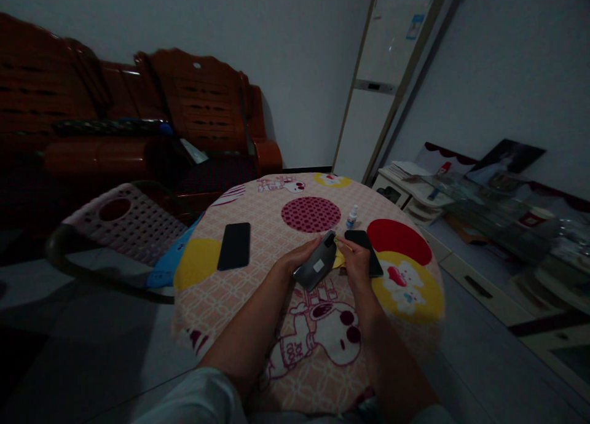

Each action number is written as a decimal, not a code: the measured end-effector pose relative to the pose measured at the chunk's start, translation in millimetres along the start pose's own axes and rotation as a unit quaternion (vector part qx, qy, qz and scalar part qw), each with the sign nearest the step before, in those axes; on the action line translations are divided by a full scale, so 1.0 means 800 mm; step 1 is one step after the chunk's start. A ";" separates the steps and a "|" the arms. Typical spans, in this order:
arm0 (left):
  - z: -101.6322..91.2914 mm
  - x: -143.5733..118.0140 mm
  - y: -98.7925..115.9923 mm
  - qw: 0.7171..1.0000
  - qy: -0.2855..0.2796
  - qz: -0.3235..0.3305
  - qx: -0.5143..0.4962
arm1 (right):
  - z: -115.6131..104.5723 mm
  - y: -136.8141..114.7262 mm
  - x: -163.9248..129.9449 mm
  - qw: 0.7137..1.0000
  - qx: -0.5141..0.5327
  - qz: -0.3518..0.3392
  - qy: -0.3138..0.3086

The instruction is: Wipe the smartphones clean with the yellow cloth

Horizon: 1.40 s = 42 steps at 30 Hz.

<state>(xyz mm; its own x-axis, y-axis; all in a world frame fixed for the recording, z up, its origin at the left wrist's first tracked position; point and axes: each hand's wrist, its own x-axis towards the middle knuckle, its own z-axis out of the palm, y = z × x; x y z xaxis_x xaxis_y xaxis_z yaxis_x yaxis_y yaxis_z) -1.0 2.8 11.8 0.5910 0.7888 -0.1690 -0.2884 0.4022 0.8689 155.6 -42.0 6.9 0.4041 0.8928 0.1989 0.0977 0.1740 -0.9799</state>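
My left hand point(299, 257) holds a grey phone point(317, 262) by its edge, back side up, with a small white sticker on it, above the round table point(258, 209). My right hand point(354, 261) pinches a small yellow cloth point(340, 256) against the phone's right edge. A second black phone point(369, 247) lies flat just beyond my right hand. A third black phone point(235, 246) lies to the left on the cartoon-print tablecloth. A small white bottle with a blue cap point(352, 216) stands upright behind the phones.
A pink perforated plastic chair point(124, 221) stands left of the table. A dark red wooden sofa point(138, 123) lines the back wall. A tall white air conditioner point(382, 86) stands in the corner. Low cabinets with papers and glass items point(483, 209) run along the right.
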 end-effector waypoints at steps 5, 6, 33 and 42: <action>-0.002 0.001 -0.003 1.000 -0.022 0.013 0.011 | -0.001 -0.004 0.000 0.999 0.038 0.023 0.001; -0.002 0.000 -0.004 1.000 -0.022 0.012 0.018 | -0.001 -0.003 0.000 0.999 0.044 0.024 0.002; 0.012 -0.014 0.005 0.994 -0.076 -0.068 0.039 | -0.008 0.007 0.008 1.000 0.009 -0.022 -0.021; 0.023 -0.018 0.010 0.989 -0.094 -0.079 0.082 | -0.010 -0.007 0.005 0.996 -0.054 -0.067 -0.024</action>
<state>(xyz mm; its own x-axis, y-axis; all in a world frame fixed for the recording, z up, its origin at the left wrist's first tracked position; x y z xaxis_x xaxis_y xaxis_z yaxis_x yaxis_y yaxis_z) 2.0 -13.8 29.6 0.7533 0.6154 -0.2318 -0.0650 0.4205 0.9050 164.2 -42.8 13.7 0.3367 0.8838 0.3249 0.2459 0.2506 -0.9364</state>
